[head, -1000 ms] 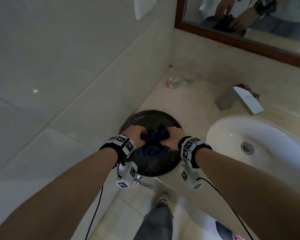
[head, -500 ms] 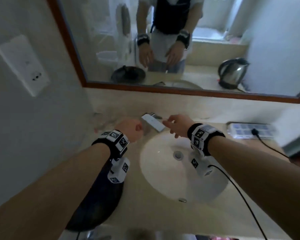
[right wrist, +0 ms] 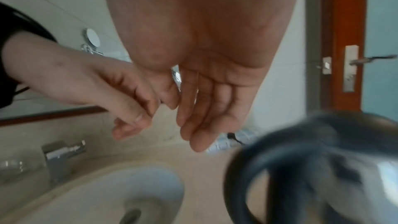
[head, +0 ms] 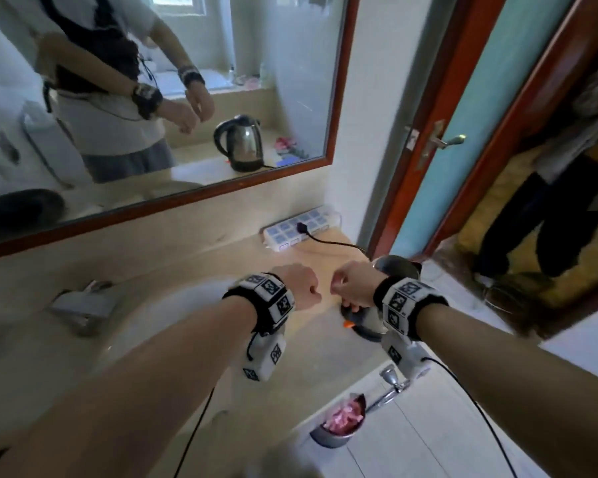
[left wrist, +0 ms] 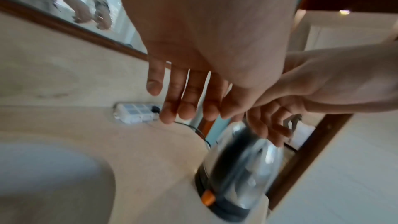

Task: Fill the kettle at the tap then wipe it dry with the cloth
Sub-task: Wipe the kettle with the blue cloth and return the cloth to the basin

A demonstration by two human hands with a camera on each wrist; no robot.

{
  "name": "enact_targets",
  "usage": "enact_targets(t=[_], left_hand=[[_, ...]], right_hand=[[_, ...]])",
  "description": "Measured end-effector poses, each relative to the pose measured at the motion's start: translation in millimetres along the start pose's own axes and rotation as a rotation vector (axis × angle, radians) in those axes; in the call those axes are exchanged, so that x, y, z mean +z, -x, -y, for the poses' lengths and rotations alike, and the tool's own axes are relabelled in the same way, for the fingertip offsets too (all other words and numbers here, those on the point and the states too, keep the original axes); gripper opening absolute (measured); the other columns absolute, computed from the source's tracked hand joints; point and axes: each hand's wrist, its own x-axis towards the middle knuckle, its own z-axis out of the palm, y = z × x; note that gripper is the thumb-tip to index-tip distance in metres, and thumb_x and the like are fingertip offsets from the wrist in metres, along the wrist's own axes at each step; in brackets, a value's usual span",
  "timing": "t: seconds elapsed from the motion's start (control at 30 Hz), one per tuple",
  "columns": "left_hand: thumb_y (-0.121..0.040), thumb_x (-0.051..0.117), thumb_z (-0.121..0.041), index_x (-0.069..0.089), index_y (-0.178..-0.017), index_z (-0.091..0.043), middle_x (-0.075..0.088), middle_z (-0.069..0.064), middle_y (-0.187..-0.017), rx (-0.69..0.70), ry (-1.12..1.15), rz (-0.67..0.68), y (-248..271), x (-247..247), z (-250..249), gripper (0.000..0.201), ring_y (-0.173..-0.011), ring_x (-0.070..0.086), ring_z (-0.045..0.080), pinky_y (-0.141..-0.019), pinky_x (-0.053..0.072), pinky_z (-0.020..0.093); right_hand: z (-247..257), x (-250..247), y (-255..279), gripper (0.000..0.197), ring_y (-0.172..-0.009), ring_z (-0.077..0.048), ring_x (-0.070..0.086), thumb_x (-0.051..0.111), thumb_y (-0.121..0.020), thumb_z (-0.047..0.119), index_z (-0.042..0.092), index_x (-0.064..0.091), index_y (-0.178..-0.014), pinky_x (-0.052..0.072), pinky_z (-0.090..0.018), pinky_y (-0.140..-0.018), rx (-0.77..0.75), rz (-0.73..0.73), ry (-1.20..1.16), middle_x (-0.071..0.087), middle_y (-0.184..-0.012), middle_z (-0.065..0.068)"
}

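Note:
The steel kettle [head: 396,267] with a black handle stands on its base at the right end of the counter, mostly hidden behind my right hand [head: 351,284]. My left hand [head: 302,288] hovers beside the right one, over the counter. In the left wrist view the left hand's fingers [left wrist: 189,108] are loosely stretched and hold nothing, with the kettle [left wrist: 243,176] below and to the right. In the right wrist view my right hand [right wrist: 204,117] is empty, just above the kettle's handle [right wrist: 247,168]. The tap [head: 80,305] stands to the left of the basin [head: 173,305]. The cloth is out of view.
A white power strip [head: 301,229] with the kettle's black cord lies against the back wall. The mirror [head: 152,98] shows a dark bowl on the counter's left end. An open door [head: 439,139] and a standing person [head: 560,208] are right. A small bin [head: 342,426] stands below the counter.
My hands let go of the dark cloth in the bowl at the left and moved right, past the tap and basin, to the kettle. The head view swung right with them.

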Motion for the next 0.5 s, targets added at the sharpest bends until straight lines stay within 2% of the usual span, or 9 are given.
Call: enact_targets(t=[0.07,0.1,0.13,0.2,0.23,0.27,0.33,0.4,0.5], left_hand=[[-0.085,0.052,-0.032,0.063,-0.073,-0.013,0.064,0.01,-0.081,0.033,-0.035,0.093,-14,20,-25,0.025,-0.078,0.061,0.03,-0.069,0.048,0.033],[-0.085,0.052,-0.032,0.059,-0.068,-0.012,0.06,0.008,-0.074,0.036,-0.047,0.121,-20,29,-31,0.027,-0.073,0.059,0.03,-0.066,0.047,0.032],[-0.084,0.052,-0.033,0.054,-0.063,-0.011,0.057,0.006,-0.067,0.032,-0.052,0.134,-26,38,-34,0.031,-0.07,0.057,0.029,-0.064,0.046,0.031],[-0.084,0.052,-0.033,0.045,-0.054,-0.012,0.048,0.002,-0.058,0.014,-0.053,0.158,-36,56,-37,0.037,-0.066,0.054,0.027,-0.063,0.044,0.031],[-0.084,0.052,-0.033,0.042,-0.052,-0.013,0.045,0.001,-0.056,0.012,-0.06,0.168,-40,63,-37,0.039,-0.065,0.053,0.027,-0.062,0.044,0.031],[-0.083,0.051,-0.032,0.04,-0.051,-0.013,0.043,0.001,-0.054,0.011,-0.064,0.179,-42,68,-36,0.039,-0.063,0.052,0.027,-0.061,0.042,0.03],[-0.083,0.051,-0.031,0.037,-0.05,-0.013,0.038,0.0,-0.051,0.001,-0.059,0.21,-45,76,-32,0.04,-0.059,0.048,0.026,-0.057,0.038,0.03],[-0.083,0.05,-0.03,0.033,-0.049,-0.015,0.034,0.0,-0.049,-0.005,-0.056,0.226,-46,80,-28,0.041,-0.055,0.041,0.024,-0.054,0.034,0.03],[-0.083,0.05,-0.026,0.029,-0.049,-0.017,0.029,0.001,-0.049,-0.017,0.003,0.235,-48,86,-20,0.041,-0.049,0.032,0.023,-0.05,0.027,0.028]], right_hand=[[-38,24,6,0.027,-0.065,-0.025,0.071,0.046,-0.091,0.019,0.01,0.069,-0.101,0.062,-0.033,-0.061,0.077,0.092,-0.01,0.072,-0.078,-0.009],[-54,36,7,0.032,-0.07,-0.025,0.071,0.043,-0.091,0.016,0.01,0.067,-0.111,0.061,-0.031,-0.06,0.102,0.138,0.009,0.07,-0.085,-0.009],[-67,47,9,0.038,-0.082,-0.026,0.071,0.042,-0.091,0.014,0.012,0.061,-0.124,0.06,-0.031,-0.065,0.125,0.176,0.042,0.068,-0.1,-0.01],[-93,69,7,0.055,-0.116,-0.029,0.059,0.045,-0.088,0.012,0.02,0.041,-0.143,0.055,-0.034,-0.089,0.127,0.194,0.137,0.048,-0.14,-0.008],[-103,78,5,0.064,-0.125,-0.029,0.052,0.046,-0.087,0.012,0.024,0.032,-0.148,0.05,-0.033,-0.096,0.116,0.192,0.173,0.039,-0.149,-0.006],[-110,84,3,0.071,-0.126,-0.03,0.051,0.047,-0.086,0.012,0.029,0.022,-0.15,0.049,-0.034,-0.098,0.115,0.198,0.188,0.036,-0.151,-0.004],[-118,96,-4,0.083,-0.122,-0.031,0.055,0.047,-0.082,0.012,0.038,0.008,-0.151,0.051,-0.039,-0.096,0.101,0.21,0.198,0.041,-0.15,-0.003],[-121,106,-15,0.086,-0.118,-0.032,0.058,0.048,-0.081,0.013,0.04,0.004,-0.15,0.052,-0.041,-0.095,0.076,0.203,0.215,0.044,-0.148,-0.006],[-123,116,-32,0.086,-0.113,-0.033,0.061,0.052,-0.083,0.013,0.034,0.004,-0.152,0.054,-0.039,-0.09,0.051,0.17,0.245,0.047,-0.145,-0.01]])
